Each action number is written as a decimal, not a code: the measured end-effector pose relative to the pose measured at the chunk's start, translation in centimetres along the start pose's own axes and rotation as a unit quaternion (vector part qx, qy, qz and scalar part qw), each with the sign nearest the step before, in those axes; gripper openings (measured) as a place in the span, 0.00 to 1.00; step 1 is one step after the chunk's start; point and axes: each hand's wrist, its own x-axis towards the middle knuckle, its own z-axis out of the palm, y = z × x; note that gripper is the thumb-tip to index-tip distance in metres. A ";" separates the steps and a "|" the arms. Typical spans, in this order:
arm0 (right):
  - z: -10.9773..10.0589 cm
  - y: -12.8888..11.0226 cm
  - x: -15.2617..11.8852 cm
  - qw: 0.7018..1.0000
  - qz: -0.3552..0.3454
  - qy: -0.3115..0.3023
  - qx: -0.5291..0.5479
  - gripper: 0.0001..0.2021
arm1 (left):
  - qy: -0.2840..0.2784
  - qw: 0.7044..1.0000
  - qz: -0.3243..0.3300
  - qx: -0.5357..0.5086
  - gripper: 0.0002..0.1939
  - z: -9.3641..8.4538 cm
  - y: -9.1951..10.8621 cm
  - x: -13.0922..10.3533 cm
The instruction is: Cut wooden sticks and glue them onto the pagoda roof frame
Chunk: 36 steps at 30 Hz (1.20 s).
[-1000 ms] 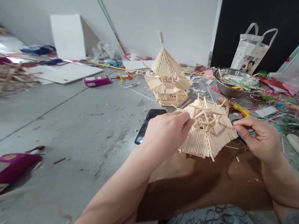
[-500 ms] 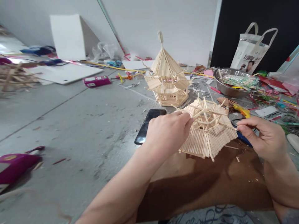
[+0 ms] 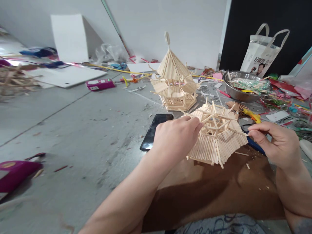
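Note:
A small pavilion roof (image 3: 204,148) built from thin wooden sticks sits in front of me, its upper frame of crossed sticks uncovered. My left hand (image 3: 176,135) is closed at its left side, with the fingertips partly hidden behind the hand. On the opposite side, my right hand (image 3: 275,139) pinches the tip of a roof-corner stick between thumb and finger. Just behind stands a taller stick pagoda (image 3: 176,71) with a pointed roof and a finial. A black phone (image 3: 152,133) lies flat on the floor beside my left hand.
Brown board (image 3: 219,195) lies under the roof model. To the right are a steel bowl (image 3: 246,94) of wrapped sticks, a yellow tool (image 3: 252,115) and craft scraps. A white bag (image 3: 262,52) stands behind. Purple devices (image 3: 99,84) and a stick pile (image 3: 18,79) lie leftward.
Almost everything holds still. My right hand has shifted very slightly to the right, while the left hand and the roof model look unchanged.

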 end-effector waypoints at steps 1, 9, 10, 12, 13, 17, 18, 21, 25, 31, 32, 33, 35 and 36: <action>0.0 0.0 0.0 1.000 -0.001 -0.001 0.001 0.03 | 0.000 1.000 0.000 0.001 0.18 0.0 0.0 0.0; 0.0 -0.1 0.1 1.000 -0.002 -0.002 0.001 0.03 | -0.008 1.000 -0.008 -0.001 0.18 -0.2 0.1 0.0; 0.0 -0.1 0.1 1.000 -0.004 -0.001 0.000 0.03 | -0.009 1.000 -0.008 -0.001 0.18 -0.1 0.1 0.0; -0.1 -0.1 0.1 1.000 -0.006 0.000 0.000 0.03 | -0.010 1.000 -0.007 -0.002 0.18 -0.1 0.1 0.0; -0.1 -0.1 0.1 1.000 -0.007 0.000 -0.001 0.03 | -0.010 1.000 -0.007 -0.002 0.18 -0.1 0.1 0.0; -0.1 0.0 0.1 1.000 0.000 -0.003 -0.003 0.03 | -0.013 1.000 -0.002 -0.010 0.17 -0.1 0.0 0.0; -0.1 0.0 0.1 1.000 0.004 -0.005 -0.003 0.03 | -0.013 1.000 -0.001 -0.013 0.17 -0.2 0.0 0.0; -0.1 0.0 0.0 1.000 0.011 -0.007 -0.004 0.03 | -0.012 1.000 0.000 -0.021 0.17 -0.2 -0.1 0.0; 0.0 0.1 0.0 1.000 0.013 -0.010 -0.009 0.04 | -0.010 1.000 0.001 -0.028 0.17 -0.1 -0.2 0.0; -0.4 0.4 0.2 0.999 0.030 -0.012 -0.013 0.05 | -0.017 0.999 0.001 -0.033 0.18 -0.1 -0.2 0.0; -0.6 0.8 0.3 0.999 0.042 -0.005 -0.015 0.05 | -0.019 0.999 0.001 -0.032 0.18 -0.1 -0.2 0.0; -0.9 1.4 0.5 0.998 0.056 0.003 -0.019 0.06 | -0.021 0.999 0.002 -0.030 0.18 -0.1 -0.2 0.0; -1.4 3.5 0.9 0.994 0.096 0.023 -0.038 0.08 | -0.025 0.999 0.004 -0.025 0.18 -0.1 -0.3 0.0; -1.7 4.9 1.1 0.991 0.122 0.021 -0.054 0.09 | -0.026 0.999 0.004 -0.022 0.18 -0.1 -0.3 0.1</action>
